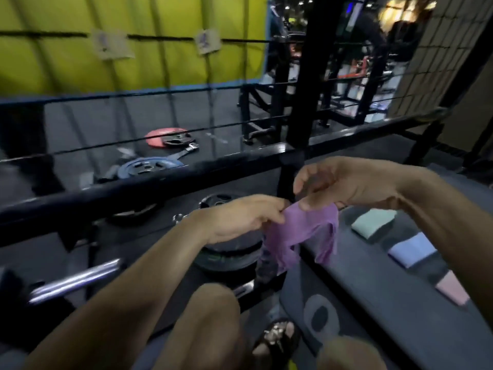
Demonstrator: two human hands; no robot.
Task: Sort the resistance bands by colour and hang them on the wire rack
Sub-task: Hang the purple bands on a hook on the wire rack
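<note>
**Inspector:** Report the hands.

**Operator:** I see both hands raised in front of the black rail (149,180). The left hand (240,218) pinches one edge of the purple band (301,236) between its fingertips. The right hand (346,186) pinches the band's upper edge between thumb and forefinger, its other fingers loosely curved above. The band hangs crumpled between them, off the surface.

**Inspector:** Other bands?

**Operator:** Three folded ones lie on the dark surface (386,303) to my right, apart from each other: a green band (372,222) farthest, a blue band (412,252) in the middle, a pink band (452,288) nearest.

**Inspector:** The rack?

**Operator:** Wire grid (450,46) stands at upper right, blurred. Weight plates (149,166) lie on the floor beyond the rail.
</note>
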